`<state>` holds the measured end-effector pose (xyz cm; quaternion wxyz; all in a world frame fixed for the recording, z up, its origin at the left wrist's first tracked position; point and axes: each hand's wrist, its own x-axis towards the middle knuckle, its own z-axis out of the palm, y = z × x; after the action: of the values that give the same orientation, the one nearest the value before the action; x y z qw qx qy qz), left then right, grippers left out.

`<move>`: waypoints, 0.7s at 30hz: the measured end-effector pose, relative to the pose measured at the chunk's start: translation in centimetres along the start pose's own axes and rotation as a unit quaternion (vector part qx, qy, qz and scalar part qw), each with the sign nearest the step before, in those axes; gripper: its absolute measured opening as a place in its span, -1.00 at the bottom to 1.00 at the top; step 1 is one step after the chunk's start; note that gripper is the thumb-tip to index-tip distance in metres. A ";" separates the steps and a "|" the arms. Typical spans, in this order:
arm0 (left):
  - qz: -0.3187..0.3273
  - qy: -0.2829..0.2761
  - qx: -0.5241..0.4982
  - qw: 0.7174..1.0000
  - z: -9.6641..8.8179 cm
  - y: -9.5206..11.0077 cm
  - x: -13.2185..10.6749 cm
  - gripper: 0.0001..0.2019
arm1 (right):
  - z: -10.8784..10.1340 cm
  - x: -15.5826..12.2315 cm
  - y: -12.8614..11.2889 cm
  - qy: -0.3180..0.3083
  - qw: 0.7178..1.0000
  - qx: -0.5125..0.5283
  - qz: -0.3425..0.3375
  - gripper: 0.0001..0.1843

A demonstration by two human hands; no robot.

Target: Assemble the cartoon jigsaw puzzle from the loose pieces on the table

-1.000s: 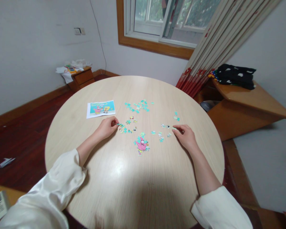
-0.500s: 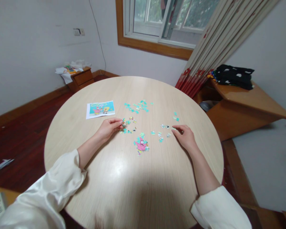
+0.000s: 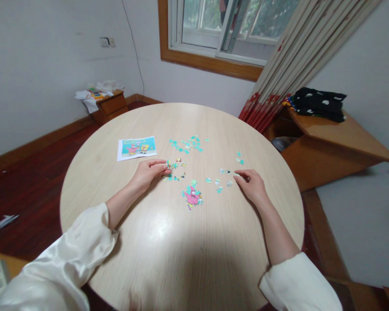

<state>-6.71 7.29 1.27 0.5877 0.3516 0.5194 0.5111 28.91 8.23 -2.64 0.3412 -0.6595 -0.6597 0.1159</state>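
Note:
My left hand (image 3: 149, 172) rests at the left of a loose group of jigsaw puzzle pieces (image 3: 174, 165), fingers apart and fingertips beside the nearest ones. Between the thumb and forefinger of my right hand (image 3: 251, 183) a small pale green puzzle piece (image 3: 236, 174) just shows. Several more loose pieces (image 3: 218, 185) lie to the left of that hand. A partly joined puzzle section (image 3: 192, 196) with a pink starfish figure sits between both hands, nearer to me. Behind it is a spread of turquoise pieces (image 3: 188, 144).
All this lies on a round pale wooden table (image 3: 168, 255). A printed reference picture (image 3: 138, 148) lies at its left. Beyond the table are a small cabinet (image 3: 113, 106), a long curtain (image 3: 278, 65) and a wooden desk (image 3: 337, 147) with dark cloth on it.
My left thumb and forefinger have parted a little beside the pieces. The right hand stays in place, and the joined section has not moved.

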 end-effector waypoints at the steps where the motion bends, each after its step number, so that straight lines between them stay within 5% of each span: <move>1: 0.004 -0.002 0.004 1.000 0.0 0.0 0.0 -0.72 | 0.0 0.0 0.0 0.000 1.000 0.001 0.000 -0.72; 6: 0.032 -0.022 0.023 0.999 0.2 -0.3 -0.2 -0.56 | -0.1 0.0 -0.1 0.000 1.000 0.010 0.000 -0.71; 12: 0.080 -0.065 0.083 0.991 1.2 -0.7 -1.0 -0.65 | -0.4 -0.6 -4.2 0.137 0.989 0.021 -0.049 -0.75; 17: 0.094 -0.109 0.145 0.979 3.0 -2.0 -2.4 -0.71 | 2.0 -3.3 -10.5 -0.020 0.982 0.153 -0.111 -0.72; 21: 0.129 -0.161 0.166 0.964 4.1 -3.0 -3.7 -0.70 | 4.1 -5.1 -13.0 -0.126 0.957 0.239 -0.108 -0.72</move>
<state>-1.77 3.51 0.21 0.5257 0.5862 0.4457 0.4259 15.64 3.23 0.61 0.4132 -0.4636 -0.7177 0.3150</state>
